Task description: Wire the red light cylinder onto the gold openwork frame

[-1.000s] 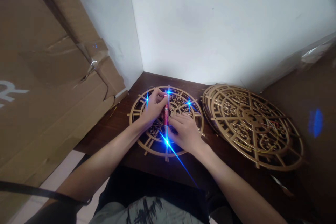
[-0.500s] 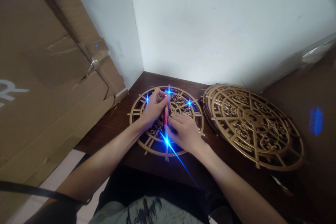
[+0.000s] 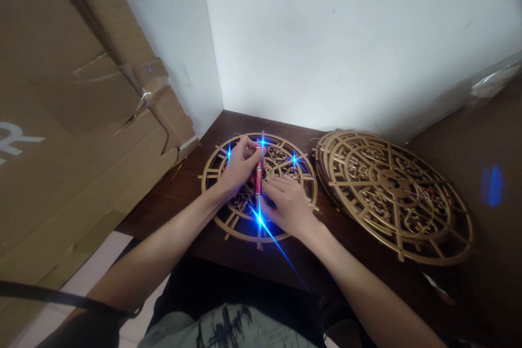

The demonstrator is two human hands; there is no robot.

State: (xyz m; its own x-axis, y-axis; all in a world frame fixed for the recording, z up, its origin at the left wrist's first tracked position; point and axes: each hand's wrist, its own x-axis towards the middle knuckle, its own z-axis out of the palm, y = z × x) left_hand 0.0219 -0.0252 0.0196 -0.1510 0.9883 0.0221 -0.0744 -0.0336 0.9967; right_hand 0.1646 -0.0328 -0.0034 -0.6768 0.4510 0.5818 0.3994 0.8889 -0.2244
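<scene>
A pair of slim red batteries (image 3: 258, 180), apparently end to end, stands over the middle of a round gold openwork disc (image 3: 299, 220). At their far end, the thumb and fingers of my left hand (image 3: 246, 160) pinch them. My right hand (image 3: 287, 202) is curled around their near end, with fingers pressed against them; the fingertips are partly hidden. Several blue lights glow on the disc's ring, the brightest (image 3: 260, 220) just in front of the batteries. Whatever lies under the hands at the disc's centre is hidden.
More gold discs (image 3: 397, 212) lie stacked at the right, with thin yellow and red wires on top. A large cardboard box (image 3: 81, 92) rises at the left. A white wall (image 3: 326, 38) stands behind the dark table (image 3: 163, 206). A small blade-like tool (image 3: 438, 287) lies front right.
</scene>
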